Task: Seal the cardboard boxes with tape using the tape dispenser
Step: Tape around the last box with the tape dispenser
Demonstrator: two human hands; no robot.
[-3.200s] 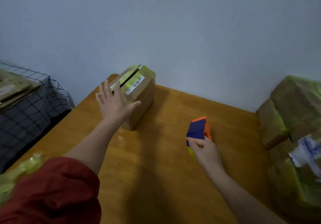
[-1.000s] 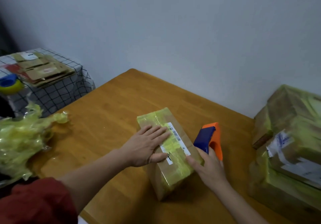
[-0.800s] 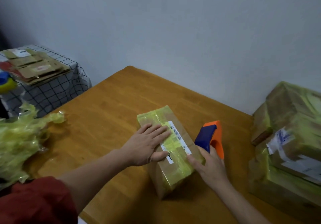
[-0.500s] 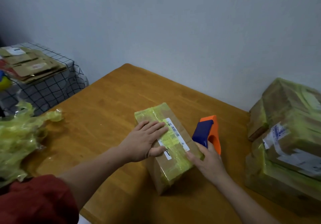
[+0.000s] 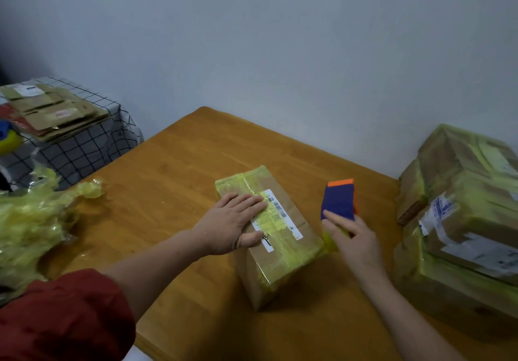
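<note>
A small cardboard box (image 5: 283, 251) with yellow-green tape and a white barcode label lies on the wooden table (image 5: 173, 181). My left hand (image 5: 234, 222) presses flat on the box's top, fingers straight. Just right of the box, my right hand (image 5: 351, 238) holds the blue and orange tape dispenser (image 5: 337, 202), with its fingers on the blue body. A bit of yellow tape shows under that hand, next to the box's right edge.
Stacked taped cardboard boxes (image 5: 462, 220) fill the table's right side. Crumpled yellow-green film (image 5: 30, 220) lies at the left edge. Beyond it, flattened cartons (image 5: 53, 111) rest on a checked cloth (image 5: 84, 147). A wall stands behind the table.
Since 3.2 s ago the box has come from the far corner to the middle, lying down. In the last second the dispenser turned slightly and my right hand drew a little away from the box.
</note>
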